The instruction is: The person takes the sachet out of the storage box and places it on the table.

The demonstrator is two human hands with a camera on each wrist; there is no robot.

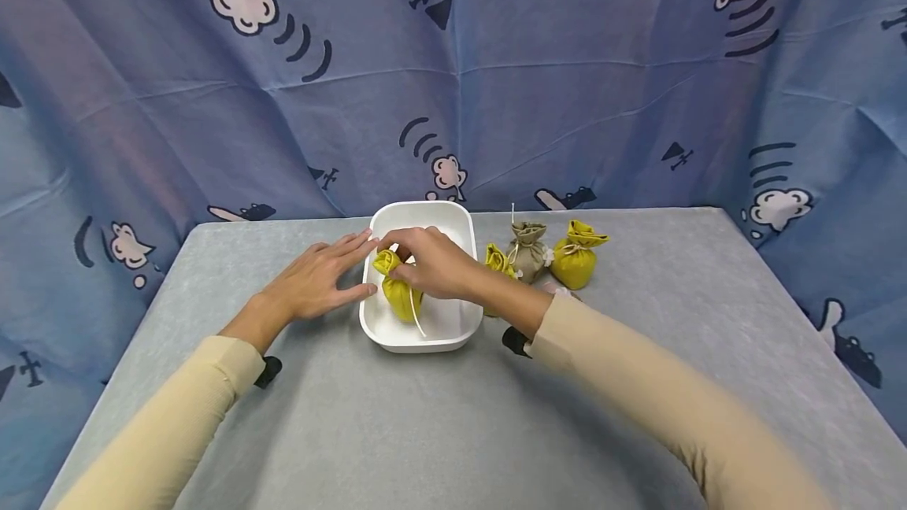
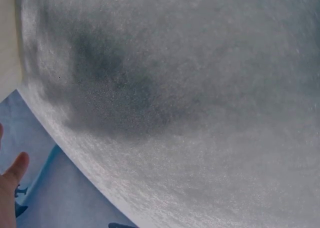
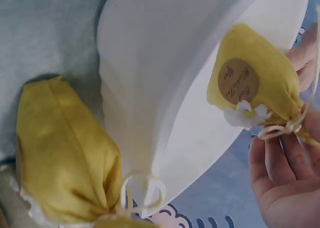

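Note:
My right hand (image 1: 434, 262) grips a small yellow drawstring pouch (image 1: 401, 299) by its gathered neck, inside the white tray (image 1: 449, 329). A pale cord hangs from the pouch. In the right wrist view the held pouch (image 3: 267, 53) carries a round brown label with writing and a white flower at its tie, near my right fingers (image 3: 257, 160). My left hand (image 1: 324, 278) is spread at the tray's left side, fingertips at the rim. The left wrist view mostly has grey tabletop (image 2: 225, 113), with part of the hand (image 2: 11, 188) at the left edge.
Right of the tray stand a beige pouch (image 1: 527, 252) and another yellow pouch (image 1: 577, 262). A further yellow pouch (image 1: 498, 260) is partly hidden by my right arm, as is a pale pinkish item (image 1: 556, 287). A patterned blue curtain (image 1: 368, 116) hangs behind the table.

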